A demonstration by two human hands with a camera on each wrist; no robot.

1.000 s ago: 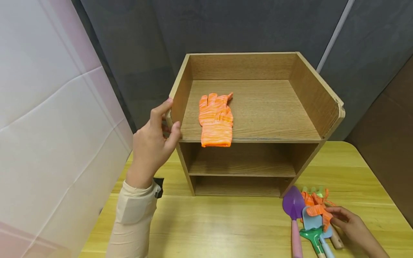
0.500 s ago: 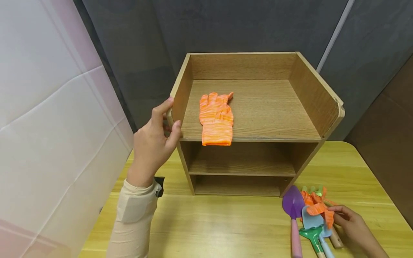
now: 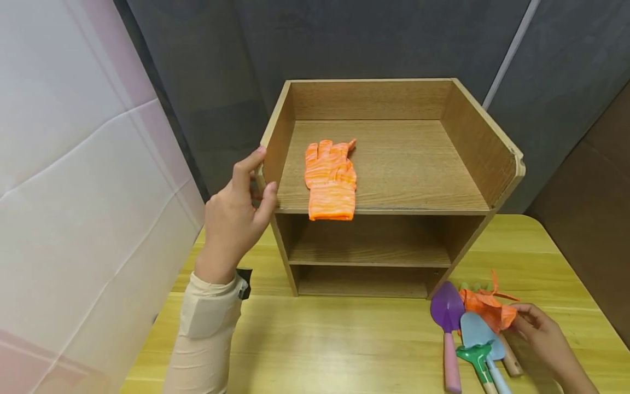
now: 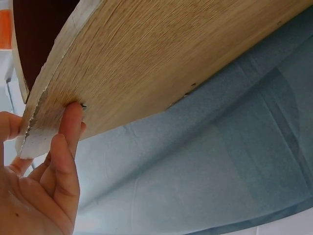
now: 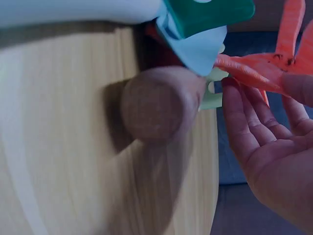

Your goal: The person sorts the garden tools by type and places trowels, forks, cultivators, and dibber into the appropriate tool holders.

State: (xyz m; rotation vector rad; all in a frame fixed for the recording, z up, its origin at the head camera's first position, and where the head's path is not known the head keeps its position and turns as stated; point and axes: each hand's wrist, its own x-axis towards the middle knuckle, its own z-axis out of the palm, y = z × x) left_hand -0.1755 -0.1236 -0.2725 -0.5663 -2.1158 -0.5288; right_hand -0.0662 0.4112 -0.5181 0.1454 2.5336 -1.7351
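Observation:
My left hand (image 3: 233, 216) holds the left side panel of a wooden shelf unit (image 3: 398, 164), thumb at its front edge and fingers along the outer face (image 4: 122, 63). On the top board lies an orange knit glove (image 3: 331, 180), its cuff overhanging the front edge. At the lower right, my right hand (image 3: 543, 336) pinches another orange glove (image 3: 492, 314) between thumb and fingers, over a pile of garden tools. In the right wrist view, this crumpled glove (image 5: 254, 71) has its fingers sticking up.
The pile holds a purple trowel (image 3: 447, 309) with a pink handle, a light blue shovel (image 3: 478, 330), a green tool (image 3: 476, 357) and a wooden handle (image 3: 512, 358). Pale green tines (image 3: 476, 286) show behind. A white wall (image 3: 98, 191) stands left, a brown panel (image 3: 585, 202) right.
My right hand has raised the orange glove slightly and turned it, uncovering more of the blue shovel. My left hand keeps its hold on the panel.

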